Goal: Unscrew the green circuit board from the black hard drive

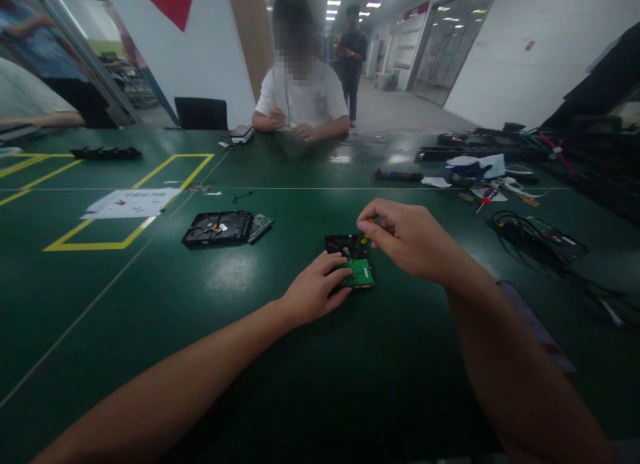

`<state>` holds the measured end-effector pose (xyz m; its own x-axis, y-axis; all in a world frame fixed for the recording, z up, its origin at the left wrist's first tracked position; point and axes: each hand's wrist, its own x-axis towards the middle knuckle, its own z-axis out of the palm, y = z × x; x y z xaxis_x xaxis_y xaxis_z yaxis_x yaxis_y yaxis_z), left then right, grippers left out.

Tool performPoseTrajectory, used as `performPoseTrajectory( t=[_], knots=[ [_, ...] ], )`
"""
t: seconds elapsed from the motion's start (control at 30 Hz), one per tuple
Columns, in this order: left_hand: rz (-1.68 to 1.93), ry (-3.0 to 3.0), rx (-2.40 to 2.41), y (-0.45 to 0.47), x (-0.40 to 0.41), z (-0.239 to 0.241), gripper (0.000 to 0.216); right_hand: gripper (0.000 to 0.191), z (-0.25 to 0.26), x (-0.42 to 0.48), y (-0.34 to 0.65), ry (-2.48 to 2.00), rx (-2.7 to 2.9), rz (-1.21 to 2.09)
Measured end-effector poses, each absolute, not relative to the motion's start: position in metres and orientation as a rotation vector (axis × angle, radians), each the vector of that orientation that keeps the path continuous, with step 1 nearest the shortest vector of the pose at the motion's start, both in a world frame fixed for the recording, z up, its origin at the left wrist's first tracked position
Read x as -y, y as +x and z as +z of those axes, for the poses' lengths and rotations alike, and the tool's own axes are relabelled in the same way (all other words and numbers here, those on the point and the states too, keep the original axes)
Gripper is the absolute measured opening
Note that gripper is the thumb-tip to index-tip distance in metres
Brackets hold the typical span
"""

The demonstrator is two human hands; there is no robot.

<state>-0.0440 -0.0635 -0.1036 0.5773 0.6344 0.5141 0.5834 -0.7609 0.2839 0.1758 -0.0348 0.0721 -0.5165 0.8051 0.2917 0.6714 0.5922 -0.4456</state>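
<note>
A hard drive point(346, 245) lies on the green table in front of me, its black metal casing at the far end and its green circuit board point(361, 273) toward me. My left hand point(320, 287) grips the near left part of the drive, fingers spread across the board and thumb by the near edge. Above the drive's far right corner, my right hand point(400, 237) is closed in a pinch on a small yellow tool point(365, 240). Most of that tool is hidden by the fingers, so its exact kind is unclear.
Left of me lie another hard drive point(217, 229), a loose circuit board point(261, 227) and a paper sheet point(131, 203). Cables point(530, 234), a phone-like slab point(535, 324) and a red-handled screwdriver point(485, 200) lie right. A person point(305, 97) sits opposite.
</note>
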Motion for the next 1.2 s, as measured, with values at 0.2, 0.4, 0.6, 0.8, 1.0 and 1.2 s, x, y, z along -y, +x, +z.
performPoseTrajectory(
  t=[0.2, 0.4, 0.6, 0.8, 1.0, 1.2],
  knots=[
    [0.937, 2.715, -1.058, -0.0436, 0.0645, -0.103, 0.036, 0.019, 0.069, 0.0326, 0.1766, -1.239, 2.292, 0.415],
    [0.941, 2.716, -1.056, -0.043, 0.0652, -0.0998, 0.035, 0.012, 0.0677, 0.0333, 0.1752, -1.265, 2.275, 0.281],
    [0.926, 2.711, -1.049, -0.0447, 0.0633, -0.1035, 0.037, 0.021, 0.0719, 0.0324, 0.1786, -1.116, 2.378, 0.288],
    [0.945, 2.701, -1.047, -0.0444, 0.0629, -0.1036, 0.036, 0.024, 0.0736, 0.0332, 0.1765, -1.093, 2.376, 0.314],
    [0.915, 2.71, -1.072, -0.0438, 0.0638, -0.1041, 0.037, 0.015, 0.072, 0.0333, 0.1733, -1.141, 2.346, 0.281],
    [0.939, 2.708, -1.058, -0.0431, 0.0648, -0.1005, 0.035, 0.006, 0.067, 0.0327, 0.1751, -1.197, 2.251, 0.244]
  ],
)
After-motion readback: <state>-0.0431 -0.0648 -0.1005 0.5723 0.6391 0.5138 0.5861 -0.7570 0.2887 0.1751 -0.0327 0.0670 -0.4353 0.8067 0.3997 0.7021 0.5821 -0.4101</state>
